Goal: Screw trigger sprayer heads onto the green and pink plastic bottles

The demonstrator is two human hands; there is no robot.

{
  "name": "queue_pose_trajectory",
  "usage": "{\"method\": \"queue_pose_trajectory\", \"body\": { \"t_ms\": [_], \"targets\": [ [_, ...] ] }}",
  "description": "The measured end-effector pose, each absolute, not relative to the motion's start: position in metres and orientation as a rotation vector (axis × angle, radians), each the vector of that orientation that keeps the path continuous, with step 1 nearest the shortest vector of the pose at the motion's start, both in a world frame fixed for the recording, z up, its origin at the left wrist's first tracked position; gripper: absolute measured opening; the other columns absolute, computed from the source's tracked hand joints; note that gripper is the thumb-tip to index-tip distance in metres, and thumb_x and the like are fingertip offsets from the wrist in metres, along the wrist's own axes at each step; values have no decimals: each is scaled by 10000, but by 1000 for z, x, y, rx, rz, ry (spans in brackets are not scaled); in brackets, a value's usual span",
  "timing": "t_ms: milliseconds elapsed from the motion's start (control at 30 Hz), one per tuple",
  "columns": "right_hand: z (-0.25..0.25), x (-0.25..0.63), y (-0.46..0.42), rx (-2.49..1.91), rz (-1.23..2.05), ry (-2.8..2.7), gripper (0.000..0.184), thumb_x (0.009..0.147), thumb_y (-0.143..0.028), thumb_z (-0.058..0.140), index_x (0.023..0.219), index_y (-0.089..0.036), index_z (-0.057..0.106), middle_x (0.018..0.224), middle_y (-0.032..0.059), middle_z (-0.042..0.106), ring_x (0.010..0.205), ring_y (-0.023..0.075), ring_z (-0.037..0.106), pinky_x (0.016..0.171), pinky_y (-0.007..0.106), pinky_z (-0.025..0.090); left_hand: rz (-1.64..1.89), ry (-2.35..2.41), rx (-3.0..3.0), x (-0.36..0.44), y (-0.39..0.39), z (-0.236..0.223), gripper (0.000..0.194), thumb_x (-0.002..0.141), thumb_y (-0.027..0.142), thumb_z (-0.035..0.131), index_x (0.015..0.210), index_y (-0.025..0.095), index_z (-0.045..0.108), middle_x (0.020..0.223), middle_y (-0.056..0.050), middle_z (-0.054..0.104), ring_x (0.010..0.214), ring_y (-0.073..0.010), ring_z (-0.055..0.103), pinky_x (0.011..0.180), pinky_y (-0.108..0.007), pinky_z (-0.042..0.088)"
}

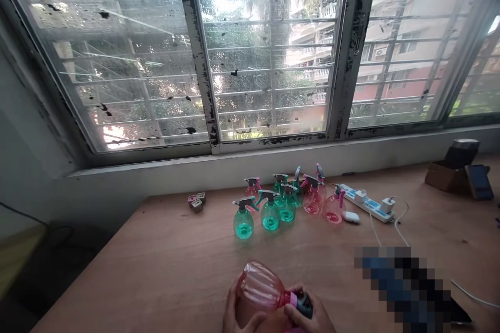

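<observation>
A pink ribbed spray bottle (260, 287) lies on its side at the bottom centre, just above the wooden table (156, 265). My left hand (233, 312) wraps around the bottle's round body from the left. My right hand (308, 315) is closed on its dark spray head and pink collar (300, 303). Both hands are cut off by the lower frame edge.
Several green (243, 218) and pink spray bottles (312, 195) stand grouped near the window wall. A white power strip (367, 203) with plugs and cables lies to their right. Small blocks (196, 201) sit at left, a phone on a stand (478, 181) at far right.
</observation>
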State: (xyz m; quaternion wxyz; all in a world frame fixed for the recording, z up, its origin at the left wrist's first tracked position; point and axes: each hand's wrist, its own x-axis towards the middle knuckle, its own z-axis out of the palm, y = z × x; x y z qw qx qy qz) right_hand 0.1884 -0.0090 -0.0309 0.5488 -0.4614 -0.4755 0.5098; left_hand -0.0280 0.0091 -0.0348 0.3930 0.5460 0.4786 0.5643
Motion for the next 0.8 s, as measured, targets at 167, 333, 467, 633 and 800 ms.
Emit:
{"method": "queue_pose_trajectory", "body": {
  "t_ms": [167, 333, 467, 633, 800],
  "targets": [
    [-32, 189, -10, -1068, 1185, -1158, 435, 686, -565, 802, 859, -179, 699, 755, 37, 716, 717, 243, 664, 659, 326, 518, 1465, 1264, 1275, -24, 6, -30, 744, 688, 573, 792, 1292, 199, 570, 1340, -149, 652, 1299, -365, 561, 1150, -485, 379],
    [-28, 192, -11, -1073, 1289, -1095, 468, 714, -585, 795, 906, -179, 664, 681, 4, 679, 610, 207, 639, 581, 320, 519, 1339, 1263, 1421, -32, 5, -18, 664, 702, 421, 829, 1299, 244, 599, 1417, -116, 609, 1363, -348, 509, 1185, -484, 338],
    [-31, 191, -11, -1069, 1286, -1092, 483, 711, -601, 790, 891, -175, 650, 631, -1, 673, 557, 188, 622, 548, 304, 495, 1402, 1241, 1366, -28, 3, -19, 702, 670, 436, 845, 1295, 235, 596, 1388, -119, 632, 1338, -345, 537, 1167, -461, 370],
    [-30, 189, -12, -1106, 1206, -1115, 467, 692, -589, 802, 879, -179, 677, 705, 15, 693, 630, 209, 638, 599, 322, 510, 1473, 1251, 1236, -15, -1, -21, 775, 656, 565, 815, 1298, 207, 572, 1356, -134, 648, 1321, -350, 552, 1135, -433, 411],
    [-28, 189, -12, -1102, 1230, -1110, 450, 696, -571, 803, 873, -175, 687, 686, 2, 678, 619, 200, 621, 591, 309, 482, 1427, 1247, 1266, -23, 1, -15, 710, 684, 529, 811, 1276, 204, 594, 1367, -136, 645, 1323, -345, 552, 1155, -445, 393]
  ]
}}
